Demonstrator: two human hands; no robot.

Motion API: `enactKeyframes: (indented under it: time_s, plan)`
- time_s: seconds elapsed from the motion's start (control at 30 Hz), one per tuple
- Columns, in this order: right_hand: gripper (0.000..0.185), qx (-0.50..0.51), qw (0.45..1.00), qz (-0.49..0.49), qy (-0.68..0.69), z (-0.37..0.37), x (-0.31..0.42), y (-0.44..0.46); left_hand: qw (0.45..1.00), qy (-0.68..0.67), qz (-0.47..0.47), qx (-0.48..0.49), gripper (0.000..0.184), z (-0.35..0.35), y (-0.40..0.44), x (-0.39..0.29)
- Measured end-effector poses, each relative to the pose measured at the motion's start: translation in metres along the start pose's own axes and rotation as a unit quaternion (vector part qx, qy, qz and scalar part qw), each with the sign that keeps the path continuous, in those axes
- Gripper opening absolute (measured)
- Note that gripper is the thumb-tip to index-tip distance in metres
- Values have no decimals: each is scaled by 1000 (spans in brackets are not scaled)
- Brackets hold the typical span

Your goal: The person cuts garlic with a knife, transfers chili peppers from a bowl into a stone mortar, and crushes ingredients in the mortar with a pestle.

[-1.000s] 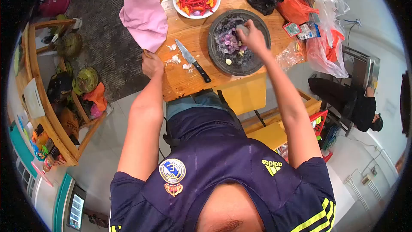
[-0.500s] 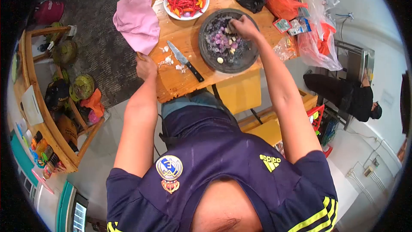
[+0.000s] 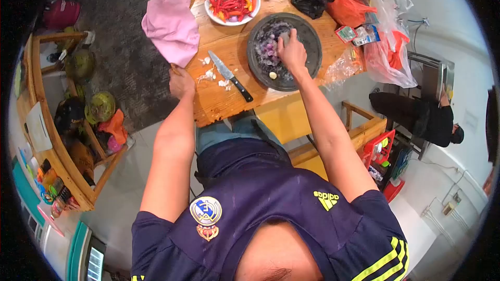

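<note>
Inside a round dark stone mortar (image 3: 310,67), my right hand (image 3: 292,53) is closed round a grey pestle (image 3: 285,36), pressed among crushed purple shallots (image 3: 269,49). A pale clove (image 3: 273,75) lies near the mortar's lower rim. My left hand (image 3: 182,82) grips the left edge of the wooden table (image 3: 211,105), just below a pink cloth (image 3: 172,23). Between my hands lie a knife (image 3: 229,75) with a black handle and some white garlic peels (image 3: 208,74). A white bowl (image 3: 209,14) of red and orange chillies stands behind the knife.
A black plastic bag (image 3: 308,0), orange bags (image 3: 341,0), clear plastic (image 3: 388,60) and small packets (image 3: 366,35) lie at the table's right. A person in black (image 3: 432,122) is at the far right. A wooden shelf (image 3: 62,151) stands at the left.
My right hand has moved lower and toward the middle of the mortar, still with the pestle. My left hand stays at the table's edge. The view has shifted slightly.
</note>
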State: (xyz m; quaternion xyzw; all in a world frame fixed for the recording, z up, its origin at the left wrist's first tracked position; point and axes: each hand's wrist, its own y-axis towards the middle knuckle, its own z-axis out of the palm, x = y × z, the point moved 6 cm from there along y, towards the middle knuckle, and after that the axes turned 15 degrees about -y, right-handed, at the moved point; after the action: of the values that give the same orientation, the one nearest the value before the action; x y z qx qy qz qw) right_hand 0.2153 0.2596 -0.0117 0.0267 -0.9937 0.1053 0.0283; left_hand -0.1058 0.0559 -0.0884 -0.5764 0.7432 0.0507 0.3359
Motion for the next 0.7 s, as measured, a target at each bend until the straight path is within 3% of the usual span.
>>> enactKeyframes:
  time_s: [0.13,0.23,0.27,0.37,0.47,0.5,0.57,0.6,0.63,0.7]
  plan:
    - [49,10,999,-18,-42,-15,-7,26,1000,13,-8,15,48,0,-7,10]
    - [50,44,998,15,47,11,-26,28,1000,-5,-19,12,47,-7,1,4]
    - [52,12,1000,22,-1,18,-20,15,1000,-6,-21,11,46,-7,0,3]
    - [54,40,995,49,-77,1,12,-17,1000,-8,-20,10,43,-4,4,3]
    - [44,-16,997,75,31,-5,-25,33,999,-7,-20,26,40,1,0,2]
    - [43,155,957,155,193,17,-44,45,1000,-6,-16,26,40,2,1,7]
    - [46,78,978,116,153,23,-32,21,999,-8,-19,25,39,3,8,-1]
    - [47,-3,995,102,-1,6,5,-6,999,-6,-29,27,38,3,7,-6]
    - [45,-35,995,76,-52,-1,27,-26,999,9,-41,34,38,-2,2,2]
    - [44,-31,994,84,-57,0,19,-18,1000,-2,-6,21,39,5,13,12]
